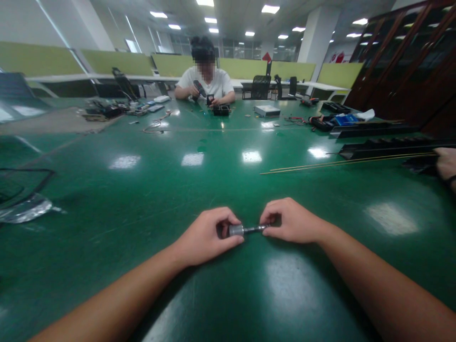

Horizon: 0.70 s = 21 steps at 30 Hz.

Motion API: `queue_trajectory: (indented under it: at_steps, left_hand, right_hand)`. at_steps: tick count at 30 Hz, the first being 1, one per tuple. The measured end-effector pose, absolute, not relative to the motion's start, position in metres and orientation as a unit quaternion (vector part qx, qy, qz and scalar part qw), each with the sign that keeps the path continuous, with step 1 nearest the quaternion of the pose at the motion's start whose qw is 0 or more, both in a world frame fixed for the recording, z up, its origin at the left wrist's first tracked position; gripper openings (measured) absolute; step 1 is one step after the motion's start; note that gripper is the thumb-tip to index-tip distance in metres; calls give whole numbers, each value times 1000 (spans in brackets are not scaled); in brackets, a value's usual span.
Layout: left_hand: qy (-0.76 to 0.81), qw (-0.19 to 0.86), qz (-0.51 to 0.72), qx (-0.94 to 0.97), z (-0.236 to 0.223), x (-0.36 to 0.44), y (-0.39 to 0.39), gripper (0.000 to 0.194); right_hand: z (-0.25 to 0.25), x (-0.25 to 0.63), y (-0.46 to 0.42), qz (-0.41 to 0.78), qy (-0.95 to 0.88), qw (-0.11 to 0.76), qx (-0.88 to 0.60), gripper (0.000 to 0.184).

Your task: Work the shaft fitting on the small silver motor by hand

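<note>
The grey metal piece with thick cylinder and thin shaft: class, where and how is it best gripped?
Probably across the thick grey cylinder, coming from the left: it is the broadest part, at the left end, while the right hand pinches the thin metal shaft.

Left hand and right hand flank a shafted cylinder; beyond, rightward, rods reach over the worktop.

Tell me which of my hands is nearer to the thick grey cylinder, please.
Left. Your left hand holds the cylinder; your right hand is farther right, pinching the thin shaft.
</note>
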<state>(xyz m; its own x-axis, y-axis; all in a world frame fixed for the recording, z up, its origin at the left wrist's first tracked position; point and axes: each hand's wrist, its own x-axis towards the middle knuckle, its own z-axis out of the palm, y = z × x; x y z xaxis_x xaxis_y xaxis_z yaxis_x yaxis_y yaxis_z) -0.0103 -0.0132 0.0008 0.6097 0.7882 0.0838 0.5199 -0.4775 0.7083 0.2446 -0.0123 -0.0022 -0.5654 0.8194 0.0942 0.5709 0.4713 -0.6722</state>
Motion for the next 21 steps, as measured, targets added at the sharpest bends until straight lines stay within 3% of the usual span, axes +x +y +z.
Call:
queue_trajectory:
  at_steps: [21]
  left_hand:
    - [392, 330, 201, 835, 4, -11, -14, 18]
  right_hand:
    - [5, 269, -1, 339, -826, 172, -417, 12]
